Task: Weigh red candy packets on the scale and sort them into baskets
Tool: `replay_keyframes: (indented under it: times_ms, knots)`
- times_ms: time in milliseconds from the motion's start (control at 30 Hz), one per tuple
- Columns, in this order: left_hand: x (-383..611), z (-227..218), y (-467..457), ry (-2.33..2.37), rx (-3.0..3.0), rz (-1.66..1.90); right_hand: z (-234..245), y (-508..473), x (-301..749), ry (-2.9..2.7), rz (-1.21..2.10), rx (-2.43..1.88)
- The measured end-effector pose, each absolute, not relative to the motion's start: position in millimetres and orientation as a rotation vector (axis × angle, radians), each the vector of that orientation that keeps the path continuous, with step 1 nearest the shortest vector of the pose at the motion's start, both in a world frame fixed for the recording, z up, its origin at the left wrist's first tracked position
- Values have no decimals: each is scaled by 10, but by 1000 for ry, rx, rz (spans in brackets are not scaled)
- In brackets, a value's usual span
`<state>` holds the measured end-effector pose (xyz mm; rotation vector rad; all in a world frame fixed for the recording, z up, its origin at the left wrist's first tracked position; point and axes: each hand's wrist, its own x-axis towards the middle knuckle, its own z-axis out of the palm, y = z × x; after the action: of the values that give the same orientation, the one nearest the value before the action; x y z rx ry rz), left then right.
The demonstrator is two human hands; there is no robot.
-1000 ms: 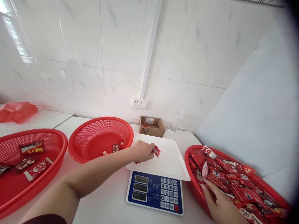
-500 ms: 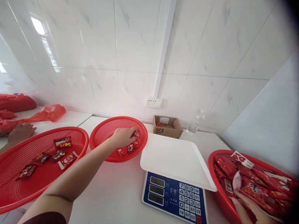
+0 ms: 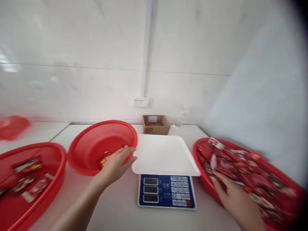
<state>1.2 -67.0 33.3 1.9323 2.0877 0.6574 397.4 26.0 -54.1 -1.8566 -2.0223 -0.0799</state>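
Observation:
My left hand [image 3: 117,164] reaches across the right side of the middle red basket [image 3: 83,144], next to the white weighing tray [image 3: 163,154]. Its fingers are apart and nothing shows between them. A red packet with yellow marks [image 3: 104,159] lies in that basket, partly behind the hand. My right hand [image 3: 232,194] is over the near left side of the right-hand red basket [image 3: 251,152], which is full of red snack packets [image 3: 250,173]. Thumb and forefinger are spread, close to a small pink packet [image 3: 213,162]; I see nothing held.
A blue scale panel [image 3: 167,191] with keys and displays sits below the tray. Behind stand an open cardboard box [image 3: 156,129] and a clear plastic bottle [image 3: 179,118]. At left, another red basket [image 3: 54,179] holds several packets; a red plastic bag [image 3: 14,126] lies beyond.
The view has turned right. My left hand has drawn back from inside the middle basket to its right side. My right hand stays at the full basket. Another person's hand has left view.

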Motion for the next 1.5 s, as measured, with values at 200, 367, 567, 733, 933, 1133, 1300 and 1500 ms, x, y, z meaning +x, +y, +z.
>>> replay_keyframes:
  times_ms: [200,367,567,733,933,1133,1300,1500]
  knots:
    - [175,305,-511,1992,2016,793,-153,197,3726,-1959,376,-2059]
    - [131,188,-407,1949,2065,764,-159,176,3704,-1905,370,-2107]
    - [-34,213,-429,1966,1939,767,-104,225,3724,-1871,419,-2030]
    - [-84,226,-421,1952,1914,756,-7,491,3684,-1960,254,-2113]
    - [-102,242,-432,1967,1956,747,35,774,3615,-1979,179,-2271]
    - [-158,258,-438,1953,1943,755,209,797,3686,-1837,74,-2310]
    - [-143,290,-432,1967,1945,732,374,663,3486,-1867,188,-1990]
    - [-155,271,-434,1965,1967,674,315,702,3343,-2007,445,-1743]
